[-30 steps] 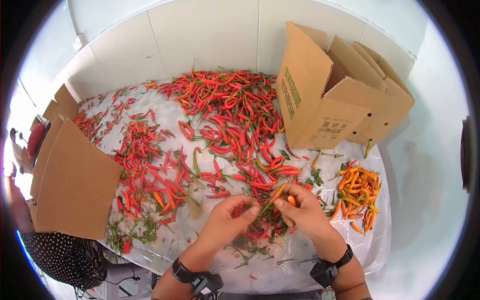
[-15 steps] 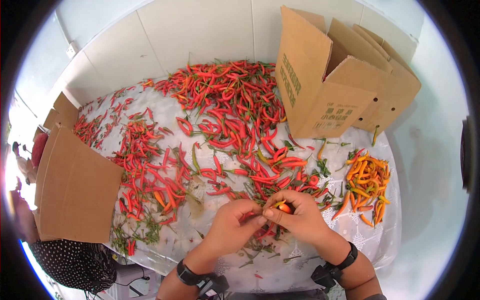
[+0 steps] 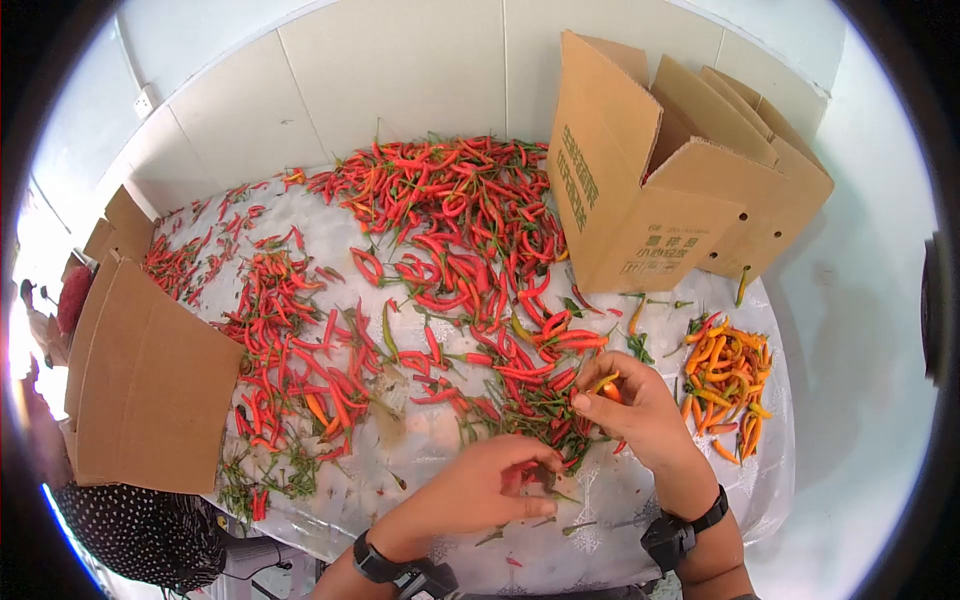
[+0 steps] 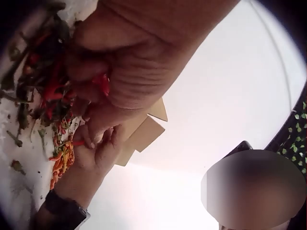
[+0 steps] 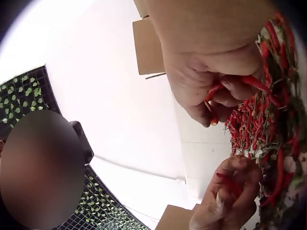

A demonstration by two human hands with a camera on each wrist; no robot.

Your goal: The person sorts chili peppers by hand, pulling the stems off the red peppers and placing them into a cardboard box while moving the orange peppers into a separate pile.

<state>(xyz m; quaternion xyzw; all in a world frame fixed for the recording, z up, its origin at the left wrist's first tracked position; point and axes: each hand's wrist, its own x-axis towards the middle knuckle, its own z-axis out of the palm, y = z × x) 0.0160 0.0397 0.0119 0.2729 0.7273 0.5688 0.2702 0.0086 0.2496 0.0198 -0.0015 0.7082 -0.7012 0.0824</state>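
Holding peppers: both hands work low over a white table covering [image 3: 605, 550].
Right hand [image 3: 645, 415]: thumb and fingers pinch an orange pepper [image 3: 611, 391]; a light grip near the stem end would likely spare the skin.
Left hand [image 3: 485, 485]: fingers curl round a red pepper [image 3: 522, 476], partly hidden; a loose hold should avoid crushing it.
Orange pile [image 3: 728, 375]: near, on the right hand's outer side; best reached without crossing the left hand.
Red heap [image 3: 455, 185]: beyond both hands; lifting peppers singly should prevent tangled stems.
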